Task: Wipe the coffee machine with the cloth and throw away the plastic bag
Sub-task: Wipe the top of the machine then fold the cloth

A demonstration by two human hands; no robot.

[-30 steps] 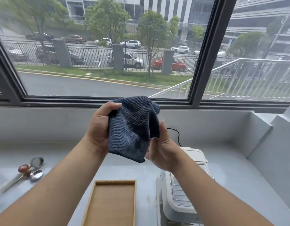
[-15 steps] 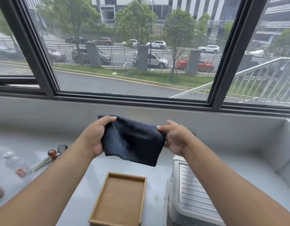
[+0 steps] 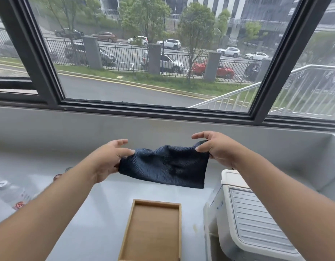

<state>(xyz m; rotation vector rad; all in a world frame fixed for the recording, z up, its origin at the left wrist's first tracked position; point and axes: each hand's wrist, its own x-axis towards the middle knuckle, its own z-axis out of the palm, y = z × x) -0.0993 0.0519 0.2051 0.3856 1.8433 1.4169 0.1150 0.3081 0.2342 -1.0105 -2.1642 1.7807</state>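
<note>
Above counter (image 3: pixel 99 213), hands apparently stretching cloth (image 3: pixel 165 165).

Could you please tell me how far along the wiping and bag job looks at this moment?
Nothing looks finished. In hand: the left hand and right hand hold the dark cloth stretched above the counter, clear of the coffee machine. Left: wiping the machine and binning the plastic bag, which is not in view.

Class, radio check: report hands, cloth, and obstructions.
Left hand and right hand pinch cloth, spread midair. Coffee machine untouched. Nothing blocking.
</note>
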